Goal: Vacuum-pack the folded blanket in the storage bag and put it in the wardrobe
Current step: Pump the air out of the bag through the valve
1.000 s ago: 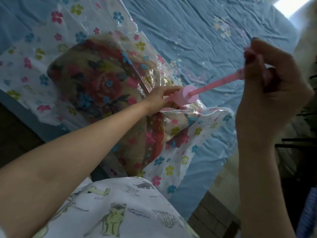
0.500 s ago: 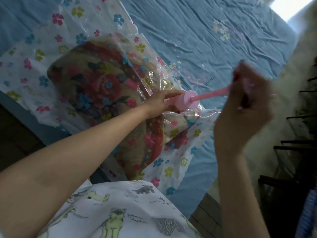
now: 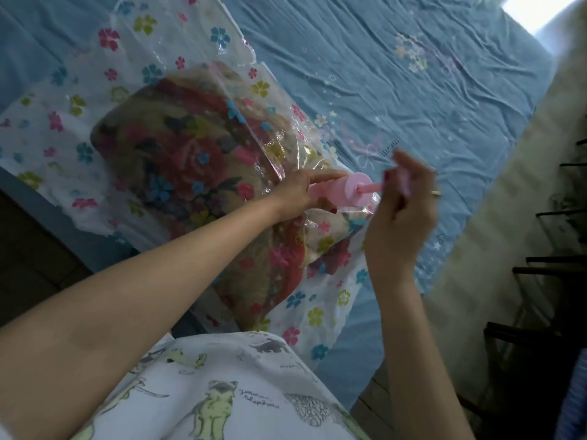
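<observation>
Gripping the pump (image 3: pixel 343 193) on the bag (image 3: pixel 152 68), left hand (image 3: pixel 298 193); right hand (image 3: pixel 403 198) clutches its handle

I see a wrinkled blue bed sheet (image 3: pixel 413 100) printed with pale flowers and small stars across the top of the view. A black metal rack (image 3: pixel 546 271) stands along the right side. A white garment with drawn animals (image 3: pixel 228 392) fills the lower edge.

Both hands (image 3: pixel 295 193) (image 3: pixel 401 204) on pink pump (image 3: pixel 344 193)
</observation>
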